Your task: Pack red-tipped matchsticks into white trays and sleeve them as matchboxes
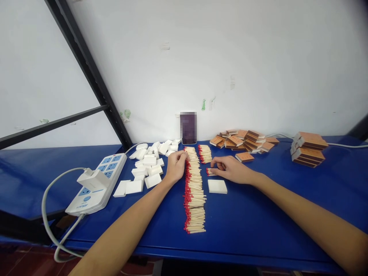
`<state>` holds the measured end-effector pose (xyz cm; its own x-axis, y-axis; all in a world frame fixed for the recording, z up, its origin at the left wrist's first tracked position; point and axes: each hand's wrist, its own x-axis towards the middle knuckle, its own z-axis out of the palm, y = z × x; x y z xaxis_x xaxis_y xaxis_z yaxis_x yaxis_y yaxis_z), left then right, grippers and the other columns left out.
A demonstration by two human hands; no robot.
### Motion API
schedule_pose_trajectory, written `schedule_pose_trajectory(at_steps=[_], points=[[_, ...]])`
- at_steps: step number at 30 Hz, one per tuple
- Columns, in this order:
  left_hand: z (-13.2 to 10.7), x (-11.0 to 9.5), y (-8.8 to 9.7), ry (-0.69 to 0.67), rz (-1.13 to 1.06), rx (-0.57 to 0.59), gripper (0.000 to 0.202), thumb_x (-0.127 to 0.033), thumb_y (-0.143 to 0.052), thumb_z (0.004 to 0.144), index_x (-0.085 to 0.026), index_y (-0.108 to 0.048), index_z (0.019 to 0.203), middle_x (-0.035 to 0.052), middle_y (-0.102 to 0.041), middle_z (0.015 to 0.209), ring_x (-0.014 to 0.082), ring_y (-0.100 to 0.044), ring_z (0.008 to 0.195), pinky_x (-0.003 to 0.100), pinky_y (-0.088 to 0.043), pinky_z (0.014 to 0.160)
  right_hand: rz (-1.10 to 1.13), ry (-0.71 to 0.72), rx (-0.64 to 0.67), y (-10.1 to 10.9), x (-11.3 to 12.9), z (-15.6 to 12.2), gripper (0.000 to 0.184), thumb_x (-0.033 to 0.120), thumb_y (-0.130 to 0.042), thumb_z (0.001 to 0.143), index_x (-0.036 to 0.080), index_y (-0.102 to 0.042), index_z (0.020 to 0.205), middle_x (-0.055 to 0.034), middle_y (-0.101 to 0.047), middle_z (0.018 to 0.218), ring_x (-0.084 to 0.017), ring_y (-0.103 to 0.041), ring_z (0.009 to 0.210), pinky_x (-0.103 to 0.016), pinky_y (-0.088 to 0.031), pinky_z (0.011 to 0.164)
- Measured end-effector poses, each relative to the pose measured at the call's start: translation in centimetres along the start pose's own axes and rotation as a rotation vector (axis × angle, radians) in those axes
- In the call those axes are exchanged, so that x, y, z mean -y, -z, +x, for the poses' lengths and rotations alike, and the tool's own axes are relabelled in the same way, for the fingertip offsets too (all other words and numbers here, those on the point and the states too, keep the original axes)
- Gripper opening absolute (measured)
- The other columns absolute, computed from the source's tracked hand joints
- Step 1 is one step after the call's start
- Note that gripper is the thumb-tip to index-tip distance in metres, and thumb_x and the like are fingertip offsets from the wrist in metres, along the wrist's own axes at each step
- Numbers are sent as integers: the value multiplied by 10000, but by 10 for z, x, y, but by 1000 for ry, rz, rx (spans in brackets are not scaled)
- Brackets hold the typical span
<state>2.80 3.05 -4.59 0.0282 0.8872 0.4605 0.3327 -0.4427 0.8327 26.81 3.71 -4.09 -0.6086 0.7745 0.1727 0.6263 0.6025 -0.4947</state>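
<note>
A long row of red-tipped matches (196, 191) runs down the middle of the blue table. My left hand (176, 165) is closed at the row's left side, its fingertips at the red heads near the far end; what they pinch, if anything, is hidden. To the right of the row, my right hand (228, 168) has its thumb and curled fingers on a small bunch of matches (209, 172). Just below that hand lies a white matchbox tray (217, 186). A shorter group of matches (205, 154) lies beyond the right hand.
White matchbox trays (149, 160) are heaped at the left. Orange-brown matchbox sleeves (236, 141) lie piled at the back right, with stacked matchboxes (309, 149) farther right. A power strip (97, 188) with a plugged-in charger and cable sits left. A dark-screened device (188, 128) leans on the wall.
</note>
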Motion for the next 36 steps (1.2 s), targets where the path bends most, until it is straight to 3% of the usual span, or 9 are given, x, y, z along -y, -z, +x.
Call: schedule_pose_trajectory(at_steps=[20,36], points=[[2,3,-1,18,6,44,324,-270,-426,831,-141,-588,582,-27,-422,524,102,-376,536,253,-279,565,-91,32,-34,-3,2,1,218,401,-522,899,196,-582,857,53,-497,586,-109,-415,521,-245,-252,526],[1,1,-1,18,25,73,321,-258,-423,830,-143,-599,587,-29,-413,519,105,-391,537,254,-284,560,-35,16,-53,-4,-3,1,222,389,-514,904,199,-588,818,54,-492,560,-110,-418,510,-247,-251,527]])
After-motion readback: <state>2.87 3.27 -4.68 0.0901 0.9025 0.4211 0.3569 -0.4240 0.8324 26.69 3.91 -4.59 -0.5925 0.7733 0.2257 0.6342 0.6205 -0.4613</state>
